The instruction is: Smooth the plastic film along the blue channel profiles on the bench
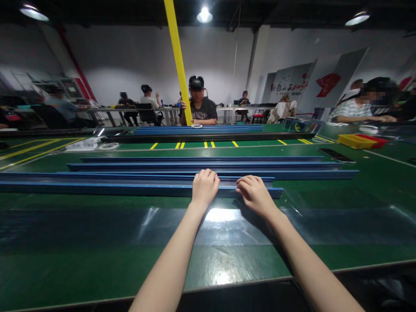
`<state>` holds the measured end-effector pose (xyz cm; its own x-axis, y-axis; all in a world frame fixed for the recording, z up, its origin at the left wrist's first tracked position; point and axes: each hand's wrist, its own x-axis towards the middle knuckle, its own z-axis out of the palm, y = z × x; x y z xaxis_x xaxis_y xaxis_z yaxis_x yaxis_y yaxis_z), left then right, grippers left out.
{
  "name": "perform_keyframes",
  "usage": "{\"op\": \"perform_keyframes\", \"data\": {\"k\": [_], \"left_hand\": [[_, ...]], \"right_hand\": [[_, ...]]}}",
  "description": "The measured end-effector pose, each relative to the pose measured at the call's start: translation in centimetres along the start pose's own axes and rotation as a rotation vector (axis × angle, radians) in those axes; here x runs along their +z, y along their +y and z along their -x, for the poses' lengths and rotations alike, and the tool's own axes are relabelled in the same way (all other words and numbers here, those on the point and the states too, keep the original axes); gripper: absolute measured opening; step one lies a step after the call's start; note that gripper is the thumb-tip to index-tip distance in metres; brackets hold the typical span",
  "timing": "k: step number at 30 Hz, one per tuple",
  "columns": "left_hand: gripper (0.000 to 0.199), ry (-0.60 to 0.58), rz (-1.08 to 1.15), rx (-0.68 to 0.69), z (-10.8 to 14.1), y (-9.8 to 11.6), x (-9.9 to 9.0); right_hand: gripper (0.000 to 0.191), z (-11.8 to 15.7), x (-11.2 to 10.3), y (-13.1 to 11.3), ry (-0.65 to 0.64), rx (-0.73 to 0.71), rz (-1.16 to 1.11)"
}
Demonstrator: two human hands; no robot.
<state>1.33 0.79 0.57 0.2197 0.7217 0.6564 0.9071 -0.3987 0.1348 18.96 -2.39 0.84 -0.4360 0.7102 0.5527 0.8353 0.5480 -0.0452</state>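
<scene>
Several long blue channel strips lie crosswise on the green table. My left hand (pixel 206 187) rests at the nearest blue strip (pixel 130 189), its fingers curled downward; what they hold, if anything, is hidden. To its right, my right hand (pixel 255 193) is over the same strip near its right end, fingers bent and pressed together, and I cannot make out anything in them. A clear plastic sheet (pixel 97 227) lies flat on the table below both hands. Beyond the hands are more blue strips (pixel 308 174).
Across the green table (pixel 65 277), a person (pixel 204 110) holds an upright yellow strip (pixel 177 52). A long black strip (pixel 211 137) lies farther back. At the right are a phone (pixel 336 155), a yellow tray (pixel 354 141) and a red tray (pixel 377 142).
</scene>
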Motion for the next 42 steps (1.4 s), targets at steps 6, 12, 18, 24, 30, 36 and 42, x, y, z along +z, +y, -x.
{"op": "perform_keyframes", "data": {"k": [6,12,18,24,30,36,42], "left_hand": [[0.020,0.068,0.118,0.197,0.4,1.2,-0.1],[0.023,0.019,0.171,0.432,0.9,2.5,0.3],[0.025,-0.065,0.149,0.447,1.1,2.7,1.0],[0.027,-0.088,0.100,0.301,1.1,2.2,1.4],[0.028,-0.081,0.065,0.258,1.1,2.0,1.9],[0.026,-0.088,0.053,0.251,1.0,1.7,2.0],[0.026,-0.116,0.042,0.243,0.7,1.6,1.4]], "right_hand": [[0.013,0.1,0.1,1.5,0.191,0.155,0.227],[0.018,0.2,0.6,2.8,0.308,0.264,0.237],[0.024,0.4,1.0,4.2,0.342,0.355,0.271],[0.023,1.0,1.1,5.9,0.426,0.447,0.356],[0.025,0.8,1.0,5.4,0.440,0.447,0.355],[0.030,0.4,1.2,3.7,0.270,0.354,0.223],[0.032,0.3,1.5,2.9,0.046,0.415,0.193]]}}
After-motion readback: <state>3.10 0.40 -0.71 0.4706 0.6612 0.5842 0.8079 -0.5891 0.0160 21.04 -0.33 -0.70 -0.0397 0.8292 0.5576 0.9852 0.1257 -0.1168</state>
